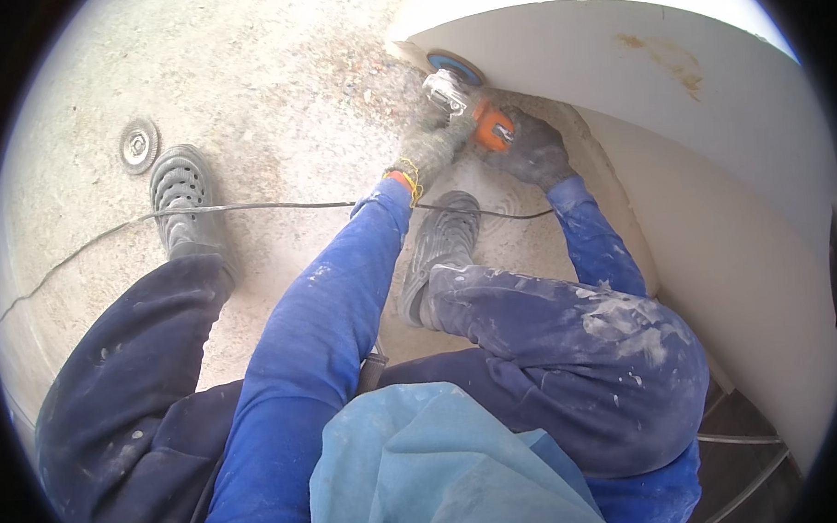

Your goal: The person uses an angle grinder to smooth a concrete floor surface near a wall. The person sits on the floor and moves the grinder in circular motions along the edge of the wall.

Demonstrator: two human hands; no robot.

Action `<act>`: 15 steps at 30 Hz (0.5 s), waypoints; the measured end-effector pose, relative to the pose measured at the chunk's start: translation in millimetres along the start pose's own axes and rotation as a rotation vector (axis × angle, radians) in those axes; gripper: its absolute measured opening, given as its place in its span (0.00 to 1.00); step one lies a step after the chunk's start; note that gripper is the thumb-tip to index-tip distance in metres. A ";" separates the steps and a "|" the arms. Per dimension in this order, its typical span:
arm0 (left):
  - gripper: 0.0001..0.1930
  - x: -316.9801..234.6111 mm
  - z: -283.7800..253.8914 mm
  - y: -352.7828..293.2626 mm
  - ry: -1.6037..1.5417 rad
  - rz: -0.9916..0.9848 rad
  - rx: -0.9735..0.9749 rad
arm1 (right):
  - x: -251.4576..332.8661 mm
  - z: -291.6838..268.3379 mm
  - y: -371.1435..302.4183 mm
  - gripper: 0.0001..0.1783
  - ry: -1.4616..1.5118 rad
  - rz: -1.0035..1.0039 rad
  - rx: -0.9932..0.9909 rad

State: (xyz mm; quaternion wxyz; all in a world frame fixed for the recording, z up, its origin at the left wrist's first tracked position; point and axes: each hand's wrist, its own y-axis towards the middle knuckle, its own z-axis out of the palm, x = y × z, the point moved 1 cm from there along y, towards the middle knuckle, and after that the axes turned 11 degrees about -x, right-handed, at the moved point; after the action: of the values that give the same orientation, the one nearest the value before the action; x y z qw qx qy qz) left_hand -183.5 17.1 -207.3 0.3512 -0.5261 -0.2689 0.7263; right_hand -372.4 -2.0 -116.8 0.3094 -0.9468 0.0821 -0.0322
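Both my gloved hands are closed round an angle grinder (493, 128) with an orange body and a silver gear head. My left hand (431, 146), in a dusty glove with yellow trim at the cuff, grips it just behind the head. Farther back on the body, my right hand (533, 149) wraps round it in a dark grey glove. The grinder's blue disc (455, 68) is at the lower edge of a large pale curved piece (568, 53); I cannot tell whether it touches. Dust covers my gloves and blue sleeves.
A black cable (278, 205) runs across the dusty ground, over my left shoe (181, 191). A round grey disc (139, 146) lies beyond that shoe. The pale curved piece rises along my right side, with a brown smear on it. My right shoe (441, 251) is close below my hands.
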 end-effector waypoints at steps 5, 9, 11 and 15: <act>0.27 2.8 -3.1 -4.6 0.054 -0.041 0.043 | -5.3 2.7 -8.4 0.46 -0.066 -0.082 -0.025; 0.30 11.0 -5.0 -12.6 0.022 -0.122 0.051 | -6.4 6.4 -13.0 0.46 -0.004 -0.093 0.002; 0.31 13.2 -5.2 -12.3 0.009 -0.122 0.034 | -4.3 7.6 -11.7 0.46 -0.033 -0.073 0.036; 0.32 16.1 -4.1 -9.4 -0.034 -0.055 -0.024 | 4.9 7.8 -11.4 0.44 -0.135 -0.053 -0.009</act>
State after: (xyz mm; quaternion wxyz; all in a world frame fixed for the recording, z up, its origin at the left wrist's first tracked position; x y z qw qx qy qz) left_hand -180.7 35.7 -210.7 0.3599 -0.5105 -0.2977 0.7219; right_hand -365.1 10.7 -116.4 0.3092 -0.9500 0.0362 0.0237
